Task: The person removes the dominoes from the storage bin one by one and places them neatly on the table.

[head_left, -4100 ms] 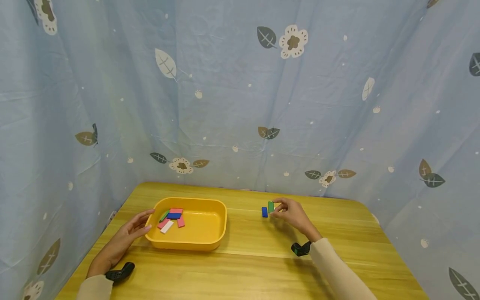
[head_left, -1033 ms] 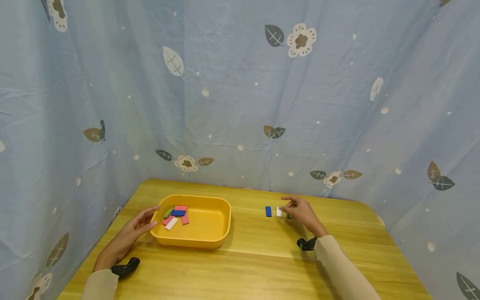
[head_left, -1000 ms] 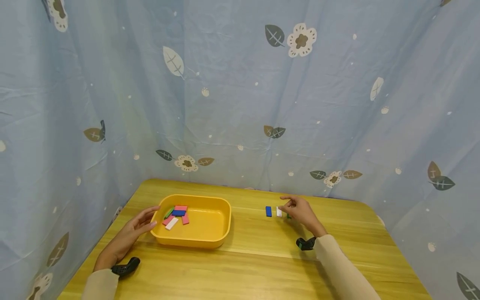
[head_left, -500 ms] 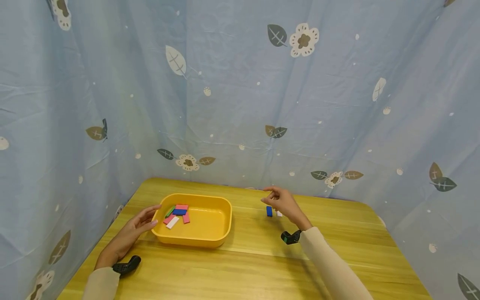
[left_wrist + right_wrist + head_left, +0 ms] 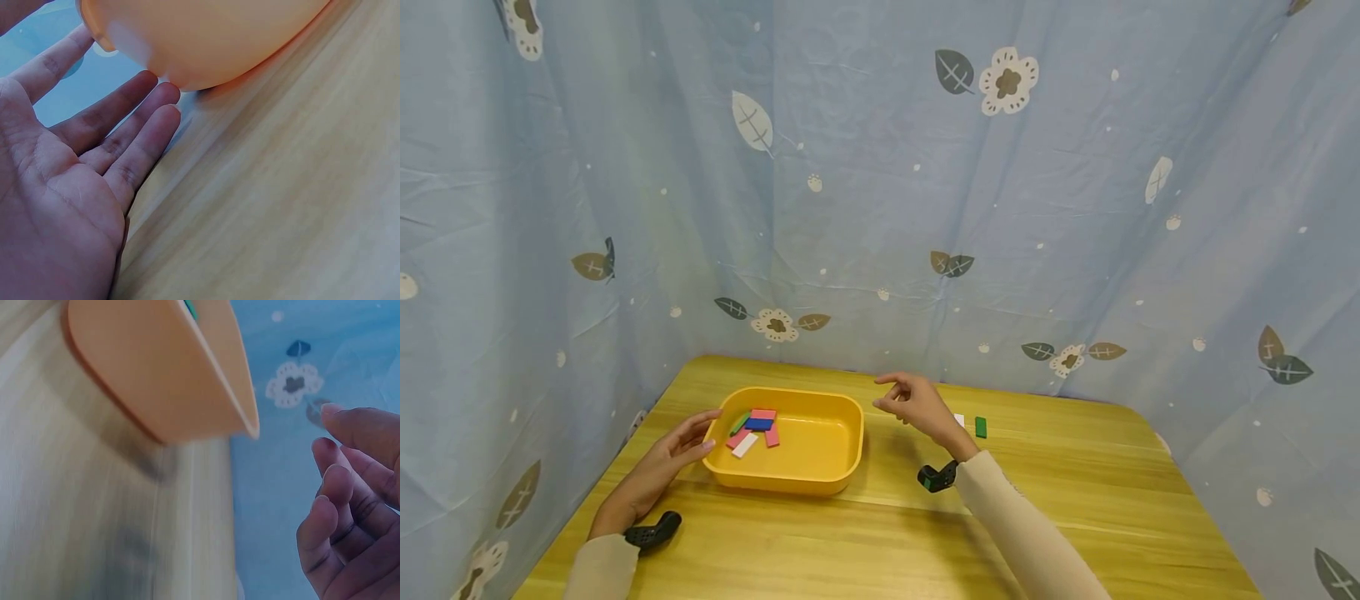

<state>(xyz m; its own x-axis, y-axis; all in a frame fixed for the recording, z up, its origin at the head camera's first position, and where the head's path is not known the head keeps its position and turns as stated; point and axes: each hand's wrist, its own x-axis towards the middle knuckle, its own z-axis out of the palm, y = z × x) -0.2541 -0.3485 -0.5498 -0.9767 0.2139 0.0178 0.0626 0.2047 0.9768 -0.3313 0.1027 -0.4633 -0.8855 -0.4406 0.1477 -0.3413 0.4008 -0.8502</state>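
Observation:
A yellow plastic box stands on the left of the table, with several small pink, blue, green and white blocks inside. My left hand touches its left end with extended fingers, seen also as a palm in the left wrist view. Just right of the box, above the table, my right hand hovers with loosely bent fingers. Nothing shows between those fingers in the right wrist view. A green block lies beyond my right wrist, near a partly covered white block.
The wooden table ends at a blue patterned curtain behind and at both sides. A black device is strapped to the left wrist, another black device to the right.
My right hand has let go of the green block, set down right of the white one, and moved left towards the box. It now covers the blue block's spot. The left hand stays at the box.

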